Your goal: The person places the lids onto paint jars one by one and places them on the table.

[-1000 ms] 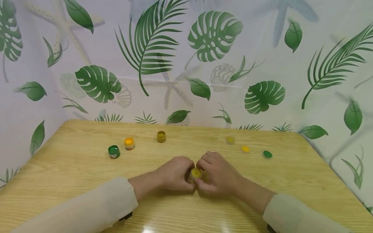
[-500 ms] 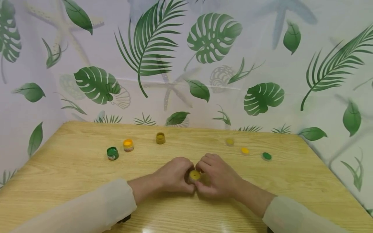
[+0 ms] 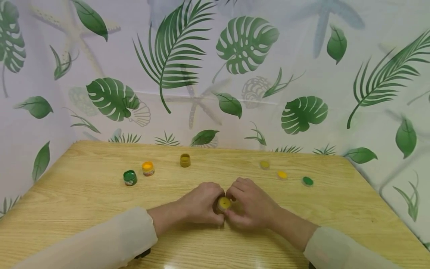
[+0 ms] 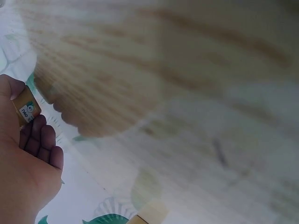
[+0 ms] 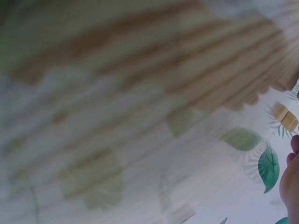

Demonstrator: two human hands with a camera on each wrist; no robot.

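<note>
A small paint jar (image 3: pixel 224 204) with a yellow-ochre top is held between both hands, near the middle of the table. From the left, my left hand (image 3: pixel 201 203) grips its side with thumb and fingers. My right hand (image 3: pixel 250 203) pinches around the upper part from the right, its thumb at the near edge. In the left wrist view, the jar's label (image 4: pixel 28 110) shows between the thumb and curled fingers of the left hand (image 4: pixel 28 154). Only a sliver of the right hand (image 5: pixel 290 182) appears at the edge of the right wrist view.
Back left on the wooden table (image 3: pixel 84 209) stand three uncapped paint jars: green (image 3: pixel 130 178), orange-yellow (image 3: pixel 148 168) and ochre (image 3: pixel 185 160). Three lids lie back right: an ochre lid (image 3: pixel 264 164), a yellow lid (image 3: pixel 282 175) and a green lid (image 3: pixel 307 181). Leaf-patterned cloth (image 3: pixel 201 74) hangs behind.
The head view has shifted very slightly. Both hands stay around the paint jar in nearly the same place, and the other jars and lids have not moved.
</note>
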